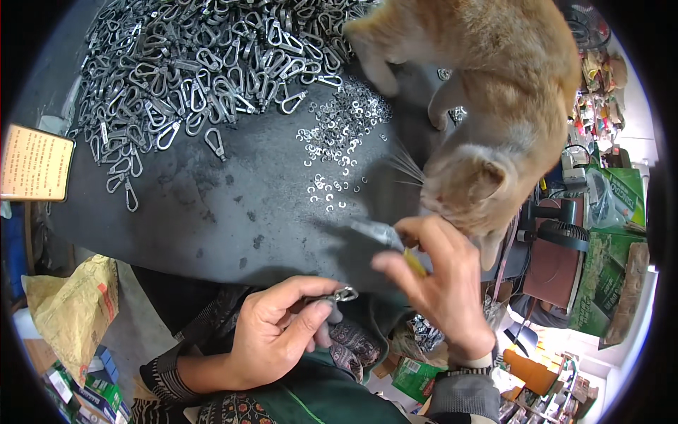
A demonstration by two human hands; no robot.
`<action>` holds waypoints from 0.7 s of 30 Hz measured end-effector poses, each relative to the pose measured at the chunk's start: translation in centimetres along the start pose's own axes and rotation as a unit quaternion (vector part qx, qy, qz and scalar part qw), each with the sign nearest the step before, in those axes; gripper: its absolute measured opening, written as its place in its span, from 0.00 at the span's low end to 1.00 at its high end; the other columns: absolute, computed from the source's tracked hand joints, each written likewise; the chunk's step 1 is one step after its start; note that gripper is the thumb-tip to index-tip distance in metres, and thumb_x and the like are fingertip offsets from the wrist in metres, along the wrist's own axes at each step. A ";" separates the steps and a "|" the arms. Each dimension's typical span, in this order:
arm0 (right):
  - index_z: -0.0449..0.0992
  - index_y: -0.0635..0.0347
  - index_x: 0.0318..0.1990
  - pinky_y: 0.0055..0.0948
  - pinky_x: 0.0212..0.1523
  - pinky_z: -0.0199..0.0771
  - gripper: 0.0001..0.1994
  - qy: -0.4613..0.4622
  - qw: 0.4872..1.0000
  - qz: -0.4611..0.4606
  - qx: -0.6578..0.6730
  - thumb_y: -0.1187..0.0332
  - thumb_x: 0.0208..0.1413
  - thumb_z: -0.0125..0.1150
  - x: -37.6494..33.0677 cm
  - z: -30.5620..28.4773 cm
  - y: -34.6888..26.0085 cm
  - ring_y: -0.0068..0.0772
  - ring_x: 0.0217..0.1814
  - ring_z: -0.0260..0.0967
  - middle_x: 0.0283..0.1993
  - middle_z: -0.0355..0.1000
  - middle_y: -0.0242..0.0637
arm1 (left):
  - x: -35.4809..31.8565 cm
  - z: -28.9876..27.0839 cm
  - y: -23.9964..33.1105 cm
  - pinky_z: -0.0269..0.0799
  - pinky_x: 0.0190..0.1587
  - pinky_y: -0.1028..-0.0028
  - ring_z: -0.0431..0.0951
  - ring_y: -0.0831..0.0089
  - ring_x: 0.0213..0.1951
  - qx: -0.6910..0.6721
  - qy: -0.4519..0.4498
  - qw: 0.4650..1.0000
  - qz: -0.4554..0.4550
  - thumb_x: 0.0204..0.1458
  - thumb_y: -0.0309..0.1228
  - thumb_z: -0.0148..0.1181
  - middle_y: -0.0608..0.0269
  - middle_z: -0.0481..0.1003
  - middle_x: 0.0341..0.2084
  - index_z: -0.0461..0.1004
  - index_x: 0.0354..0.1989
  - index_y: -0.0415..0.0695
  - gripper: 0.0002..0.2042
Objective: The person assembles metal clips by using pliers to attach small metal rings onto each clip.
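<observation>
The person's left hand (279, 332) is pinching a metal clip (346, 294) by the near edge of the dark table (275, 191), while the right hand (445, 275) is gripping a blurred, yellow-handled tool (383, 232) apart from it; a ginger cat (512, 92) is holding its head beside that hand, and small C-shaped rings (346, 124) are lying near piled clips (205, 71)

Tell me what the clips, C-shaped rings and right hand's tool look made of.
Clips: probably metal, smooth grey with glinting edges. C-shaped rings: likely metal, brighter silver, with sharp highlights. Tool: grey end looks metallic; yellow grip perhaps plastic, though blur leaves both open.
</observation>
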State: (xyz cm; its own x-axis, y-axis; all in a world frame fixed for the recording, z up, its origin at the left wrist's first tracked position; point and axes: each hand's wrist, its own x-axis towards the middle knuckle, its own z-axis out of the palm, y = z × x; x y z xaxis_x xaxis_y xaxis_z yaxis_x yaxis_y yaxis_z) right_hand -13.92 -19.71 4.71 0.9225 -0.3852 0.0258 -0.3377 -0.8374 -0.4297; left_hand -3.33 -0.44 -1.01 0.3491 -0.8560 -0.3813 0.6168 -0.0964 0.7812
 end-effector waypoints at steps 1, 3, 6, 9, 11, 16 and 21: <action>0.75 0.60 0.37 0.38 0.27 0.70 0.14 -0.013 0.995 0.023 -0.091 0.61 0.52 0.70 0.1 -0.1 0.4 0.45 0.27 0.72 0.29 0.72 0.43 | -0.1 -0.2 0.1 0.71 0.26 0.85 0.76 0.85 0.25 -0.001 0.000 1.000 -0.001 0.62 0.23 0.55 0.63 0.79 0.32 0.75 0.50 0.35 0.11; 0.75 0.57 0.35 0.39 0.27 0.70 0.11 -0.037 0.983 0.026 -0.177 0.60 0.55 0.66 0.6 -0.1 0.9 0.47 0.27 0.73 0.28 0.72 0.40 | -0.5 -0.6 0.3 0.73 0.28 0.81 0.79 0.80 0.27 0.095 -0.077 0.992 -0.008 0.64 0.23 0.51 0.57 0.80 0.32 0.73 0.49 0.33 0.09; 0.74 0.56 0.34 0.39 0.28 0.70 0.10 -0.012 0.973 0.035 -0.229 0.60 0.55 0.65 1.2 -0.3 1.6 0.45 0.28 0.74 0.29 0.73 0.41 | -0.9 -0.7 -0.5 0.72 0.29 0.83 0.77 0.84 0.27 0.086 -0.098 0.991 -0.026 0.62 0.24 0.56 0.61 0.80 0.31 0.75 0.48 0.34 0.10; 0.77 0.57 0.40 0.44 0.32 0.68 0.10 -0.006 0.967 0.024 -0.255 0.62 0.56 0.66 1.4 0.2 1.3 0.51 0.31 0.72 0.29 0.72 0.45 | -0.7 -0.7 -0.9 0.70 0.28 0.85 0.75 0.87 0.25 0.072 -0.103 0.992 -0.027 0.60 0.25 0.59 0.66 0.79 0.30 0.76 0.48 0.35 0.10; 0.77 0.57 0.39 0.44 0.32 0.68 0.10 0.007 0.968 0.013 -0.252 0.63 0.55 0.66 1.4 0.4 1.3 0.51 0.31 0.72 0.29 0.72 0.45 | -0.6 -0.7 -0.9 0.68 0.28 0.85 0.74 0.89 0.25 0.074 -0.107 0.991 -0.023 0.60 0.25 0.59 0.67 0.79 0.29 0.76 0.47 0.36 0.10; 0.77 0.58 0.39 0.43 0.32 0.68 0.11 0.029 0.967 -0.026 -0.251 0.63 0.53 0.68 1.9 0.7 1.3 0.49 0.32 0.72 0.29 0.71 0.44 | -0.5 -0.9 -1.1 0.66 0.27 0.85 0.72 0.89 0.24 0.081 -0.113 0.990 -0.024 0.60 0.25 0.60 0.67 0.79 0.29 0.76 0.47 0.36 0.10; 0.77 0.58 0.38 0.42 0.33 0.68 0.11 0.025 0.964 -0.017 -0.266 0.63 0.53 0.68 2.0 0.8 0.8 0.47 0.32 0.72 0.30 0.71 0.43 | -0.4 -1.0 -1.0 0.66 0.27 0.85 0.71 0.90 0.23 0.090 -0.118 0.989 -0.012 0.59 0.26 0.60 0.67 0.79 0.29 0.76 0.47 0.36 0.10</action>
State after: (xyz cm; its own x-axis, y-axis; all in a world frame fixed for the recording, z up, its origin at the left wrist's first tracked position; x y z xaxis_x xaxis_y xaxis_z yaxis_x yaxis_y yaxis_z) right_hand -12.25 -20.85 3.65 0.9291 -0.3612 0.0798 -0.3678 -0.9250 0.0953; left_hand -3.38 0.52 -2.10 0.1485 -0.9452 -0.2908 0.4791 -0.1885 0.8573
